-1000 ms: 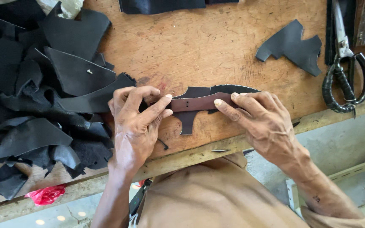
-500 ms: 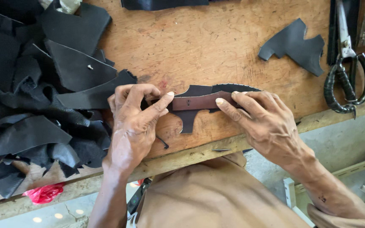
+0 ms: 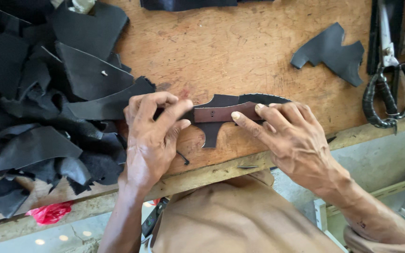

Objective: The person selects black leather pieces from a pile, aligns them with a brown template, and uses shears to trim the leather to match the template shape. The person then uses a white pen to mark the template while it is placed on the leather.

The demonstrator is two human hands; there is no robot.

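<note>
at frame centre our left hand and right hand, fingers nearly flat, press a brown strip onto a black cutout.

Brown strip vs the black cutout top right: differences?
The brown strip is reddish-brown, narrow and straight; the black cutout is black, broader and notched. The strip lies on another black piece, pinned by both hands; the cutout lies alone, untouched. Both lie flat on the wooden board.
</note>
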